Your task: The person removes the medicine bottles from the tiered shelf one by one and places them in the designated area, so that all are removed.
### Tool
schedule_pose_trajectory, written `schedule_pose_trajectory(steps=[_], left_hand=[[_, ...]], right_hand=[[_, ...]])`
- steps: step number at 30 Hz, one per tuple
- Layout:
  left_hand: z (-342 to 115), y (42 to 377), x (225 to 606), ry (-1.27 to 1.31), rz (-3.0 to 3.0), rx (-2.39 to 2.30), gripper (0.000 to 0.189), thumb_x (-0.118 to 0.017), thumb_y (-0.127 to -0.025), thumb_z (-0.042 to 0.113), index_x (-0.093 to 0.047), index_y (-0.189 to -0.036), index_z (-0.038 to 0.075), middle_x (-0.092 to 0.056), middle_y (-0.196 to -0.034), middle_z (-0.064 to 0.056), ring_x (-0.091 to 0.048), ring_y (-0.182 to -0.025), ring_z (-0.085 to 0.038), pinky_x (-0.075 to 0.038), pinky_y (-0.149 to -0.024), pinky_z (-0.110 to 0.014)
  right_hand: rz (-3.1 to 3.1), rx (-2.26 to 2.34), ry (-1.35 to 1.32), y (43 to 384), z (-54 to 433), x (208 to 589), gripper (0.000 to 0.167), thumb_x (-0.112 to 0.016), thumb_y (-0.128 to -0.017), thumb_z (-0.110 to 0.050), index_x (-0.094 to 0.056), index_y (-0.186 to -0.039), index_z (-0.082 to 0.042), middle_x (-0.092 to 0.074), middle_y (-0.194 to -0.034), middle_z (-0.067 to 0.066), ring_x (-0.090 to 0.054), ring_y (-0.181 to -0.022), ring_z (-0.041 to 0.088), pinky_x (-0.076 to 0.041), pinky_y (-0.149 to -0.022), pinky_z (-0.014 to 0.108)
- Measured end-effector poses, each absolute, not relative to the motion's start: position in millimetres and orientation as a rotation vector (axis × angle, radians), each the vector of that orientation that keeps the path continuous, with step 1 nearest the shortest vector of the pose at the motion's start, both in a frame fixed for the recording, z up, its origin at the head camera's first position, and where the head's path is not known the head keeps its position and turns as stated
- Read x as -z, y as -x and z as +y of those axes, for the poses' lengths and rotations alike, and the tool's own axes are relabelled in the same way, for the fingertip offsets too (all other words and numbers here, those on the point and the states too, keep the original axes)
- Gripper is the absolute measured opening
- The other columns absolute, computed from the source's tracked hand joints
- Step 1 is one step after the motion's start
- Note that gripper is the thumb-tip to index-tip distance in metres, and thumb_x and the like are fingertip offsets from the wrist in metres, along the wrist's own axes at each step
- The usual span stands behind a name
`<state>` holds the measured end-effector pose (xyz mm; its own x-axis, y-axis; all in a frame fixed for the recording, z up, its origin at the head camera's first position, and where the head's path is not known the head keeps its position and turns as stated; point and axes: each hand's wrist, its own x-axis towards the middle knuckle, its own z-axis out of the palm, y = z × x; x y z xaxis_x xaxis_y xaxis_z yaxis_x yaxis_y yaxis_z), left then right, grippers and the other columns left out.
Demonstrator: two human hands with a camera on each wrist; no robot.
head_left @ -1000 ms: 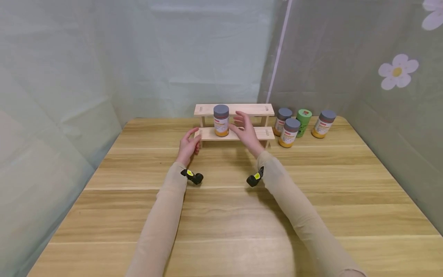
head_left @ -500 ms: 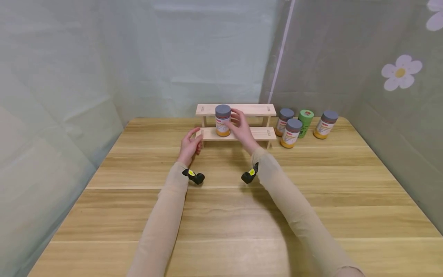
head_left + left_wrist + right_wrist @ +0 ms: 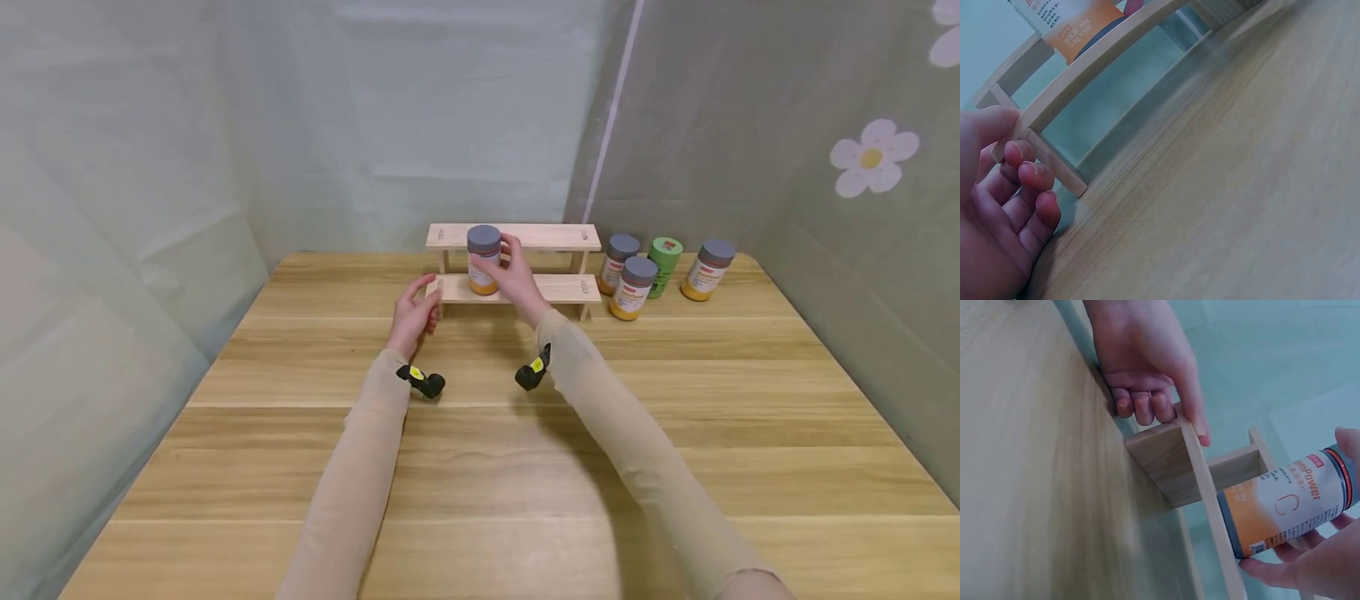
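Note:
On the lower board of a two-step wooden shelf (image 3: 561,288) stands an upright supplement bottle (image 3: 483,239) with a grey lid, white label and orange base. My right hand (image 3: 516,282) grips it from the right side, thumb in front and fingers behind. The right wrist view shows the bottle (image 3: 1285,500) with its bottom on the board and my right hand (image 3: 1329,562) around it. My left hand (image 3: 411,318) holds the left end of that lower board. In the left wrist view the thumb lies on top and the fingers curl below the board (image 3: 1094,65).
Right of the shelf, two similar grey-lidded bottles (image 3: 633,290) stand close to a green canister (image 3: 663,265). Another grey-lidded bottle (image 3: 707,272) stands further right. Pale cloth (image 3: 480,108) hangs behind the wooden table (image 3: 480,483).
My right hand has moved left to the bottle, and its thumb and fingers have closed round it. The left hand stays on the shelf end.

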<state>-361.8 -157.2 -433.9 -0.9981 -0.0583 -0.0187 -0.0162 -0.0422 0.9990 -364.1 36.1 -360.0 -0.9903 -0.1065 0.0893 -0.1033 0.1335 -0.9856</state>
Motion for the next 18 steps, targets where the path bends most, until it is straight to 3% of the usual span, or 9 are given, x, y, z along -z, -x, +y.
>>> schedule_pose_trajectory(steps=[7, 18], left_hand=[[-157.8, 360.0, 430.1, -0.086, -2.154, 2.282, 0.044, -0.059, -0.096, 0.017, -0.049, -0.139, 0.015, -0.047, -0.053, 0.006, -0.042, -0.044, -0.006, -0.037, -0.043, -0.020], [-155.7, 347.7, 410.7, -0.099, -2.161, 2.321, 0.047, -0.058, -0.096, 0.011, -0.045, -0.142, 0.009, -0.047, -0.054, 0.001, -0.042, -0.045, -0.010, -0.037, -0.044, -0.023]], right_hand=[[2.393, 1.991, 0.175, 366.3, 35.0, 354.7, 0.066, -0.059, -0.094, -0.045, -0.029, -0.148, -0.022, -0.035, -0.148, 0.012, -0.039, -0.137, 0.027, -0.034, -0.114, 0.045], [2.397, 2.041, 0.206, 365.1, 35.5, 357.9, 0.059, -0.059, -0.094, -0.043, -0.035, -0.144, -0.021, -0.038, -0.146, 0.013, -0.044, -0.132, 0.032, -0.038, -0.110, 0.047]])
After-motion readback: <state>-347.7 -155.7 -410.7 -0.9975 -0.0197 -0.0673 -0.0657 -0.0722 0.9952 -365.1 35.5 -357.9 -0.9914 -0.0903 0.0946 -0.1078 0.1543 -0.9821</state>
